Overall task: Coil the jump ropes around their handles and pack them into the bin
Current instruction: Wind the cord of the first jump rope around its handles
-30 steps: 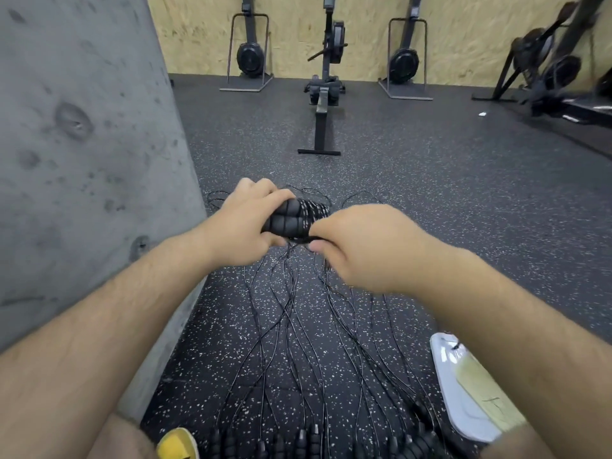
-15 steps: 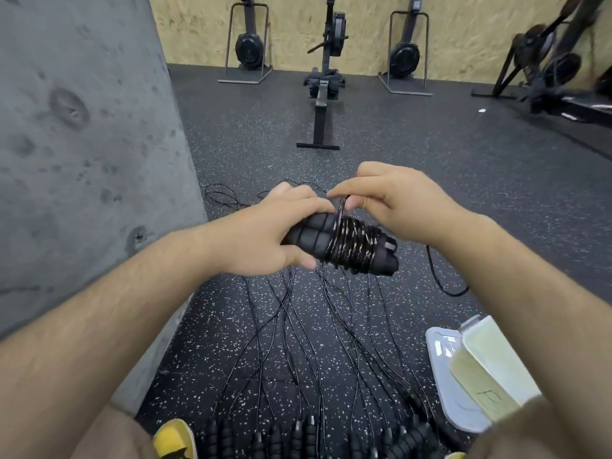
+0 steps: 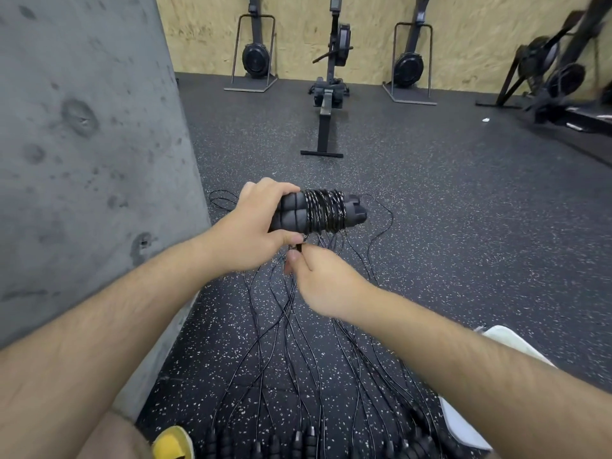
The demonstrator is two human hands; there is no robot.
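Both bare forearms reach forward from the bottom edge. The left hand (image 3: pixel 251 233) is raised, its fingers (image 3: pixel 265 190) curled over the top and the thumb underneath, closed in a grip. The right hand (image 3: pixel 321 283) sits just below it, thumb and forefinger pinched together, nearly touching the left thumb.

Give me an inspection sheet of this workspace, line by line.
Surface: black speckled rubber floor.
Job's things: paired handles held off the floor, wound rope coil around them, loose tail trailing to the floor; more jump ropes laid out below, their handles at the bottom edge; white bin at lower right, contents hidden.
Clutter: small white scrap on the far floor.
Grippers: left hand grips the handles; right hand pinches the rope beneath.
Cables: nothing seen besides the ropes.
Surroundings: concrete pillar at left; rowing machine ahead; plywood wall behind.
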